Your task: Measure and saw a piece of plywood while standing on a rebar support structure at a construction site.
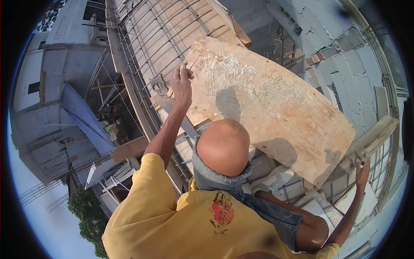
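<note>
A broad plywood board (302, 112), smeared with dried pale mortar (228, 71), lies slanted in front of my bent knees. My left hand (182, 82) is at its left edge, fingers curled; what they hold, if anything, is hidden. Close by that hand is a grey tool with a cut-out handle (159, 86), seemingly a handsaw, its blade running down toward my knee. Out to the right, my right hand (363, 172) has its fingers pinched together by the end of a wooden plank (377, 134). I cannot make out what is in the pinch.
A grid of steel bars (168, 26) over wooden sheeting stretches away at the upper left. Beyond its edge on the left is a drop, with a blue tarp (86, 116) below. A grey block wall (345, 64) stands at the right. Loose board pieces (319, 207) lie near my right knee.
</note>
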Available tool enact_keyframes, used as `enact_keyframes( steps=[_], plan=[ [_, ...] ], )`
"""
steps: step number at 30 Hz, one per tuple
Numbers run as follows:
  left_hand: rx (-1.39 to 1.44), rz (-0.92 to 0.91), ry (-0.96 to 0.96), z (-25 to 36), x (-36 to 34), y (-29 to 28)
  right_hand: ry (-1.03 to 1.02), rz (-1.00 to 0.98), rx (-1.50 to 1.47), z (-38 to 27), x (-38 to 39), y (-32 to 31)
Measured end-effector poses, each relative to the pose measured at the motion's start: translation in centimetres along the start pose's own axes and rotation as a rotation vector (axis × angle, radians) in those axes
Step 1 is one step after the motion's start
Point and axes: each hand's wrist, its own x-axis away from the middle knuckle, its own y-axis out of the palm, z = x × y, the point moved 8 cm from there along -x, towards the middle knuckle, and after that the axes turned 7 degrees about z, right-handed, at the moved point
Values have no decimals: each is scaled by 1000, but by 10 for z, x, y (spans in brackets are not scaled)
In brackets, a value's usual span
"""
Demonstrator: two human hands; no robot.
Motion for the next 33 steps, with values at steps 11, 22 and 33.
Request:
enact_keyframes(
  steps=[11, 22, 33],
  plan=[
    [-899, 367, -224, -191, 61, -225, -216, 136, -167, -92, -234, 1],
    [-1247, 253, -290, -192, 44, -165, 105, -121, 62, 17, -56, 63],
    [-1446, 64, -327, -177, 26, -175, 15, -64, -46, -46, -96, 48]
  ],
)
